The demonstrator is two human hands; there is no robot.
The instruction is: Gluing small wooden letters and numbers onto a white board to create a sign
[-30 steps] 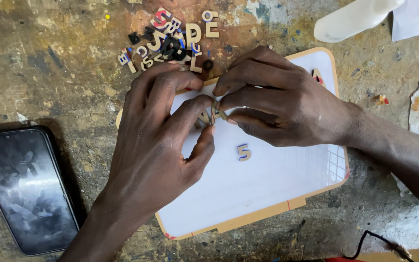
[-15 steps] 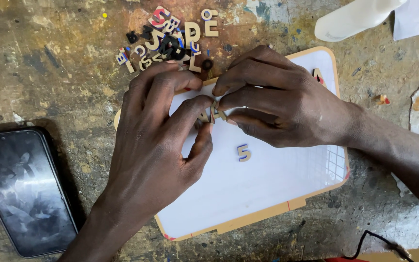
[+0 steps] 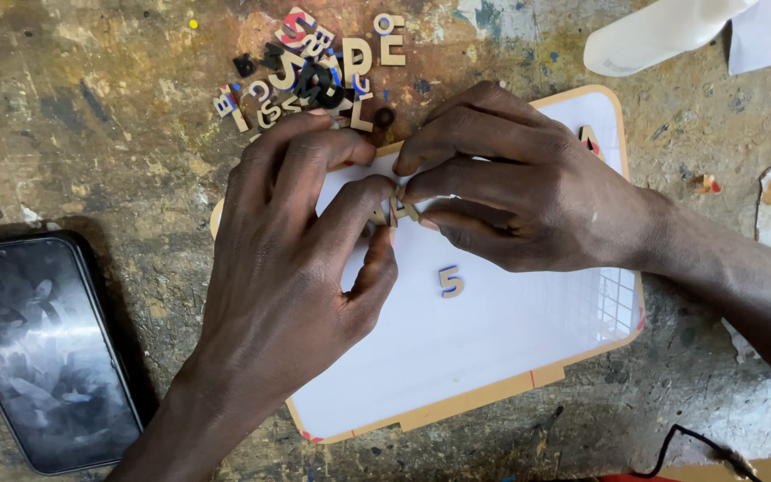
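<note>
Head view: the left hand and right hand meet fingertip to fingertip over a small whiteboard with a tan frame, lying on a stained, paint-flecked desk. Both grips are pinched closed on small wooden letter pieces held between them, just above the board's upper part. Below the grip a blue-edged wooden numeral lies flat on the white surface. Beyond the fingertips a heap of loose wooden letters sits on the desk. Well to the left of the grip lies a dark phone, screen up.
</note>
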